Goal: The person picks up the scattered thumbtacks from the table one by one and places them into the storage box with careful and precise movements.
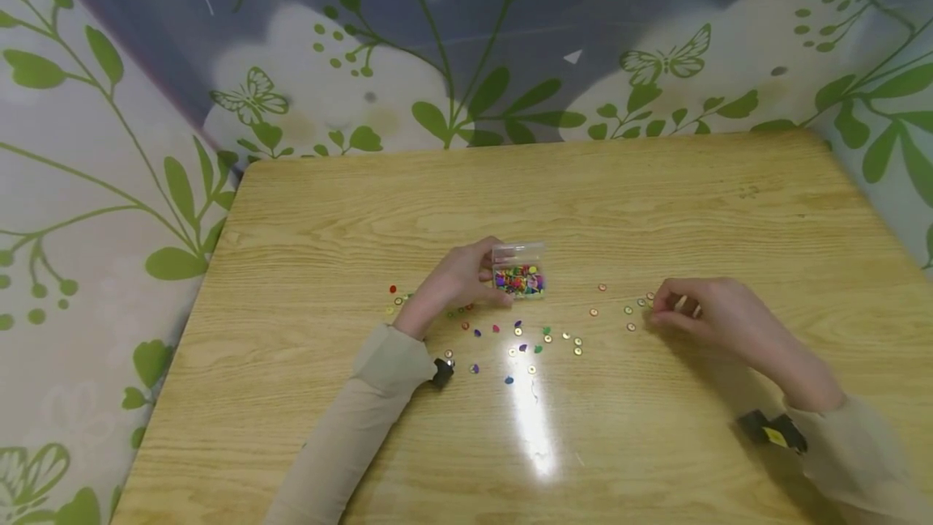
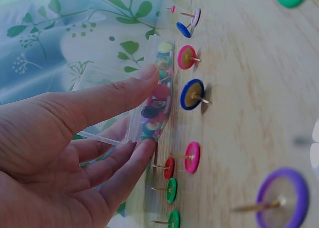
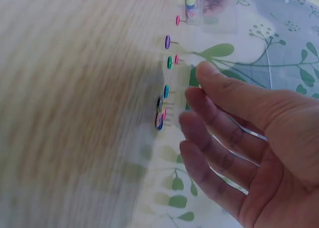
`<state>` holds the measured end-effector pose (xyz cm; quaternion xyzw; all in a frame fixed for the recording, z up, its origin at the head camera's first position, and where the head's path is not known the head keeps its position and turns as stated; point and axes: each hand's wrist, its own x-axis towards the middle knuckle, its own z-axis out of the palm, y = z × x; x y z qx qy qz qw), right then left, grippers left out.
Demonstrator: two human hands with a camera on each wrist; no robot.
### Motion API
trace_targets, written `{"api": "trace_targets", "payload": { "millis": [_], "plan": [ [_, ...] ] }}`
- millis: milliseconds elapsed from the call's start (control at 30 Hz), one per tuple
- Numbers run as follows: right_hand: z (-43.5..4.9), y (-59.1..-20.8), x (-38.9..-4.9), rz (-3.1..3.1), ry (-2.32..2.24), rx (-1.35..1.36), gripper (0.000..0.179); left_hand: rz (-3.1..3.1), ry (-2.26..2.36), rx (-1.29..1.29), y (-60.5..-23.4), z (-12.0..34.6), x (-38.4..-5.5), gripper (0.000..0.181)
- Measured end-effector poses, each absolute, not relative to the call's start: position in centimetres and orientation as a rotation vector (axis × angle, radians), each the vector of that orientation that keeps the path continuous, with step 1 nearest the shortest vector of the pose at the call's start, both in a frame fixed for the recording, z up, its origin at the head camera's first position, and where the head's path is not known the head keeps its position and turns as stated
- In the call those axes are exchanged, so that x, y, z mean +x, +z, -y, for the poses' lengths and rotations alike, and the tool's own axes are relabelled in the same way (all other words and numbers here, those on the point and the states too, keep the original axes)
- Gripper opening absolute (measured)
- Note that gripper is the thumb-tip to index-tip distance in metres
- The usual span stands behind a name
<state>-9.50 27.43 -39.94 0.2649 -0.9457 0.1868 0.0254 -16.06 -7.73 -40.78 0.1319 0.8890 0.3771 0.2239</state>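
Observation:
My left hand point(image 1: 461, 275) grips a small clear plastic box point(image 1: 521, 249) with its hinged lid raised. Inside lie many colourful thumbtacks point(image 1: 516, 283). In the left wrist view, the thumb presses one side of the box while the fingers support the other. My right hand point(image 1: 717, 316) hovers just above the table at the right end of the scattered tacks. Thumb and index finger point(image 3: 199, 96) come close together with the other fingers loosely curved, and no tack shows between them. Loose tacks point(image 1: 578, 351) lie between the hands, many with points up.
The wooden table point(image 1: 619, 209) meets a leaf-patterned curtain point(image 1: 394, 47) at its back and left. More tacks, such as a red one point(image 1: 393, 288), lie left of the left wrist. A bright light reflection point(image 1: 534, 428) crosses the table's front.

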Motion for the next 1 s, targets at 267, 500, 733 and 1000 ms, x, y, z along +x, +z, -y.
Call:
{"api": "trace_targets", "payload": {
  "millis": [267, 500, 733, 1000],
  "plan": [
    [-24.8, -39.5, -10.4, 2.834, 0.584, 0.895, 0.020, -2.454, 1.049, 0.368, -40.7, 7.8, -16.0, 0.071],
    [-21.6, -39.4, -11.1, 2.765, 0.597, 0.980, 0.017, -2.458, 1.043, 0.366, -40.7, 7.8, -16.0, 0.069],
    [-18.9, -38.9, -12.0, 2.711, 0.584, 1.017, 0.014, -2.467, 1.037, 0.365, -40.6, 7.8, -16.0, 0.069],
    [-16.9, -38.7, -13.1, 2.705, 0.652, 0.970, 0.012, -2.472, 1.028, 0.375, -40.7, 7.8, -16.1, 0.068]
  ]
}}
